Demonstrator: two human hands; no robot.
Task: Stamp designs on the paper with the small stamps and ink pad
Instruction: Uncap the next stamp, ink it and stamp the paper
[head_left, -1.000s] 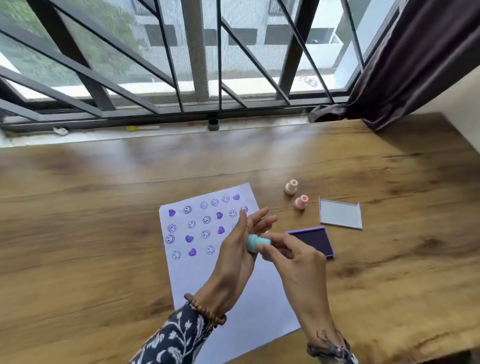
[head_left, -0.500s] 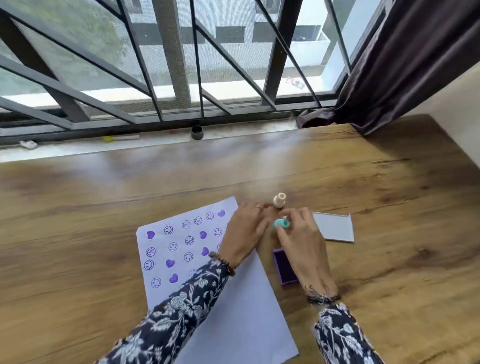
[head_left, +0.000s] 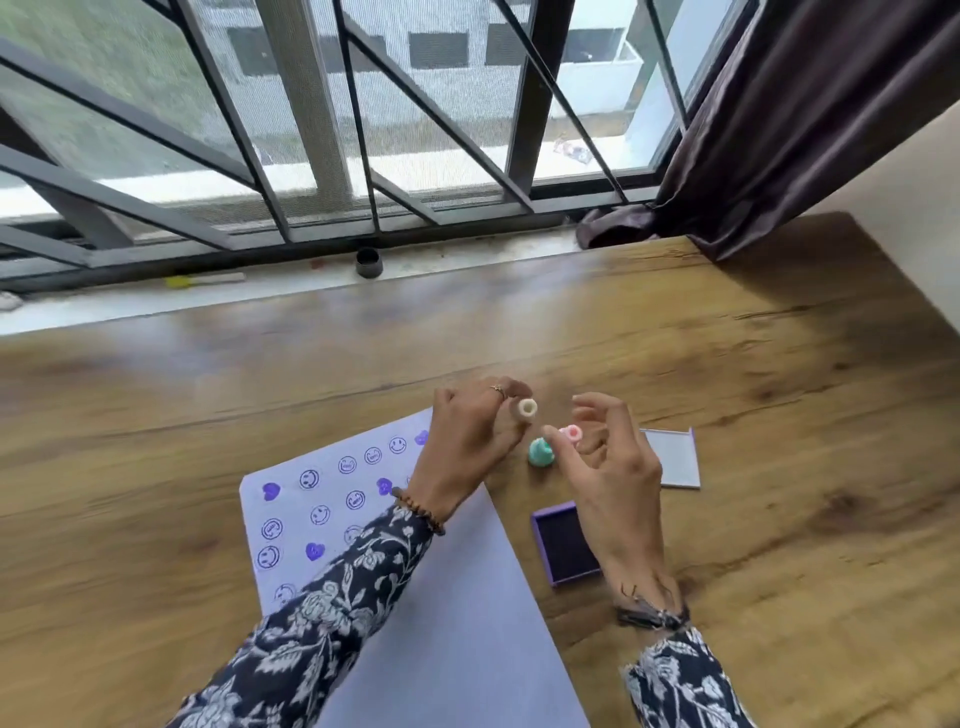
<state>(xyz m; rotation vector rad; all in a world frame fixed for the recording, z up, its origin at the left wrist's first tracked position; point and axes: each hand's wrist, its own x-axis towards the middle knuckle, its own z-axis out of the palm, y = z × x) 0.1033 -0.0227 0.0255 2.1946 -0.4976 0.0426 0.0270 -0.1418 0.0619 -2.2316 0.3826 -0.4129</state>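
Wooden table (head_left: 675, 338) by barred window: cream stamp (head_left: 526, 410) is pinched in left hand (head_left: 467, 441), pink stamp (head_left: 570, 434) in right hand (head_left: 608, 467) fingertips, other fingers loosely spread; green stamp (head_left: 541, 453) stands between hands, ink pad (head_left: 563, 543) open beside part-stamped paper (head_left: 457, 623). Stamps are judged light, rigid, small, easily dropped; best gripped round the narrow neck.

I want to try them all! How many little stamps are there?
3. A cream stamp is in the left hand, a pink stamp is at the right hand's fingertips, and a teal stamp stands on the table between them.
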